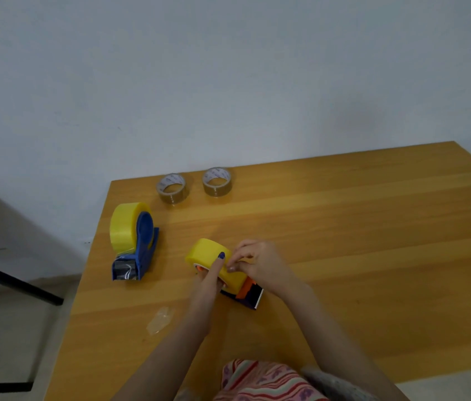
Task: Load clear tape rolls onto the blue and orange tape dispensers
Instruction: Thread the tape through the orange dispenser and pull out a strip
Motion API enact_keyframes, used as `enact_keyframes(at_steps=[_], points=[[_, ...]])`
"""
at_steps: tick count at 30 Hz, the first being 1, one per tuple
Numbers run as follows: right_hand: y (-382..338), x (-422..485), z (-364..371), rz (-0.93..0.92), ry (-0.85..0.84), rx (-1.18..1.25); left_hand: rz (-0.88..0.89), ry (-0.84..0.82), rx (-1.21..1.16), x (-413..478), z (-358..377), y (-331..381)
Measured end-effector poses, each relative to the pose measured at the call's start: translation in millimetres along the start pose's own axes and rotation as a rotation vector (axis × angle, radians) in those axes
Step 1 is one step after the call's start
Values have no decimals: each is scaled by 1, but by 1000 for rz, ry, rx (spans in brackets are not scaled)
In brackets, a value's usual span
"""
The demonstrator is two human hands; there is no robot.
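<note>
The orange tape dispenser [248,293] lies on the wooden table [344,241] with a yellowish clear tape roll [204,251] on it. My left hand [209,280] grips the roll's near side, thumb lying across its face. My right hand [253,261] pinches at the roll's outer surface with its fingertips. To the left stands the blue tape dispenser [143,247], which carries a second yellowish clear tape roll [123,227]; neither hand touches it.
Two smaller brownish tape rolls [172,188] [217,181] sit near the table's far edge. A crumpled scrap of clear tape [159,321] lies near the front left. A dark-legged piece of furniture [11,282] stands left of the table. A wall rises behind.
</note>
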State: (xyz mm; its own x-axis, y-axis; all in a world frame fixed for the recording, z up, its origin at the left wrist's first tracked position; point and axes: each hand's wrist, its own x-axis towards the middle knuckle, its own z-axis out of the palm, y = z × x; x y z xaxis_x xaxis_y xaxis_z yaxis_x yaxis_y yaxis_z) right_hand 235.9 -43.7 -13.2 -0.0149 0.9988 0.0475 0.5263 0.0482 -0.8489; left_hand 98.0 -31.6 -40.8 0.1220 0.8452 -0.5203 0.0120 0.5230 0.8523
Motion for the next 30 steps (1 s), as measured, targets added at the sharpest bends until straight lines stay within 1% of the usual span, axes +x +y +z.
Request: enact_keyframes(at_steps=[3,7,11,14,15,17,19,20,21,22,24,25,26,28,30], points=[[1,-1,-1,0,7,-6,21,29,17,-2,2,4],[5,-2,2,-53,-12,-44,62,69,38,-5,1,4],[6,-3,3,-71,1,-64,67,29,71,-4,-2,6],[2,-8,8,-69,13,-72,51,-55,131,-3,-11,14],[-1,-11,10,-46,27,-30,38,-93,155,-1,-15,16],[-4,-16,10,56,67,141,25,-133,180,0,-22,20],[-5,-17,10,174,144,271,46,-75,206,1,-27,22],[-2,-15,11,242,183,275,70,-26,223,1,-29,22],[-1,-13,12,314,186,271,101,2,236,-2,-30,23],[-1,-11,13,391,142,281,128,2,247,-4,-31,23],[-6,-11,21,503,-27,381,152,-43,241,-8,-35,23],[-8,-11,26,526,-78,446,151,-57,225,-9,-38,23],[-12,-13,30,536,-84,494,143,-65,207,-10,-41,24],[-14,-12,34,548,-33,527,119,-85,167,-11,-48,26],[-15,-11,37,531,1,482,93,-110,146,-14,-53,26]])
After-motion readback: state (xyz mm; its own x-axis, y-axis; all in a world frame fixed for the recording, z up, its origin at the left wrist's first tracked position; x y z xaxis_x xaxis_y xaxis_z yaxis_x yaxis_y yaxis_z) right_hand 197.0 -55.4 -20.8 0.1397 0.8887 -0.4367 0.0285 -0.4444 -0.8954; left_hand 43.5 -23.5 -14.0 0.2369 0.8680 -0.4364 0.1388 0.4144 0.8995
